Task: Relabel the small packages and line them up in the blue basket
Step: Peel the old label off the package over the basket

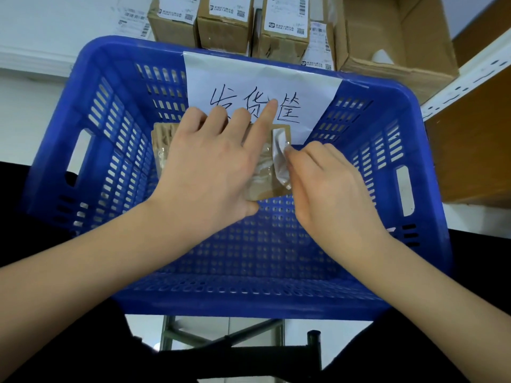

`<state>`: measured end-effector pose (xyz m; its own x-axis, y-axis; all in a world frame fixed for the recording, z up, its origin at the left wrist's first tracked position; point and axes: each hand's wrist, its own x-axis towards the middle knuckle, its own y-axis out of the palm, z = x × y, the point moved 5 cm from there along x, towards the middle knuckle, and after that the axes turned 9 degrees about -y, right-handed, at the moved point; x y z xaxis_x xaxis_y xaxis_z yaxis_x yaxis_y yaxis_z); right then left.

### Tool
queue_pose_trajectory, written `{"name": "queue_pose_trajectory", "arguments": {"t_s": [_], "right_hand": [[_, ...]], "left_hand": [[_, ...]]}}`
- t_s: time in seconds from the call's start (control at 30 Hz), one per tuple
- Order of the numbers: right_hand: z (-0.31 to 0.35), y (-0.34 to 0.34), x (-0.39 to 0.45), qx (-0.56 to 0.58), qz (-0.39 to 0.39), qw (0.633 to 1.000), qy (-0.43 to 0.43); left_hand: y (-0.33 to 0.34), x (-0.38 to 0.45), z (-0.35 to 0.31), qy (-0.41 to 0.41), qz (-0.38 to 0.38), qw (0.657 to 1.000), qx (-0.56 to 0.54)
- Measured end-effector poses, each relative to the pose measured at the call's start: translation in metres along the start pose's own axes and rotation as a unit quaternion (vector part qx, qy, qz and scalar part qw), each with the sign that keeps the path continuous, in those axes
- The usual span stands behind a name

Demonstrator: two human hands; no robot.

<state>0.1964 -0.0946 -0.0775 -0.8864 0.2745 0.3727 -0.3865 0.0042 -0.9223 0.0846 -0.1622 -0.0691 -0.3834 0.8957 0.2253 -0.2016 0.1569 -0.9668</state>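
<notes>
A small brown cardboard package (265, 186) lies at the far end of the blue basket (110, 150), on its perforated floor. My left hand (210, 167) lies flat over the package, thumb at its near edge, and hides most of it. My right hand (329, 183) pinches a white label (280, 158) that curls up off the package's right end. Torn white residue shows on the package beside the label.
A white paper sign with handwritten characters (260, 87) hangs on the basket's far wall. Several labelled cardboard boxes (224, 20) stand behind the basket, with an open carton (398, 51) at the right. A metal shelf upright (464, 78) runs along the right.
</notes>
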Motion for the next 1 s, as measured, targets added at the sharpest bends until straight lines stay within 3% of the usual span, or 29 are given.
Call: {"name": "queue_pose_trajectory", "arguments": {"t_s": [0.17,0.4,0.67,0.8,1.0], "right_hand": [[-0.02,-0.004,-0.001,0.258,-0.005,0.954,0.153],[-0.021,-0.008,0.002,0.268,0.002,0.944,0.191],[-0.024,-0.002,0.003,0.353,0.011,0.892,0.283],[-0.03,0.004,0.0,0.412,0.016,0.842,0.348],[-0.027,0.005,-0.002,0.428,0.009,0.836,0.343]], "left_hand": [[-0.004,0.002,0.001,0.0,-0.003,1.0,0.007],[-0.008,0.004,0.002,-0.001,-0.023,1.0,0.004],[-0.006,0.002,0.0,0.005,-0.035,0.999,0.012],[-0.004,0.001,-0.004,0.02,-0.039,0.999,0.017],[-0.003,0.0,-0.007,0.023,-0.039,0.999,0.023]]}}
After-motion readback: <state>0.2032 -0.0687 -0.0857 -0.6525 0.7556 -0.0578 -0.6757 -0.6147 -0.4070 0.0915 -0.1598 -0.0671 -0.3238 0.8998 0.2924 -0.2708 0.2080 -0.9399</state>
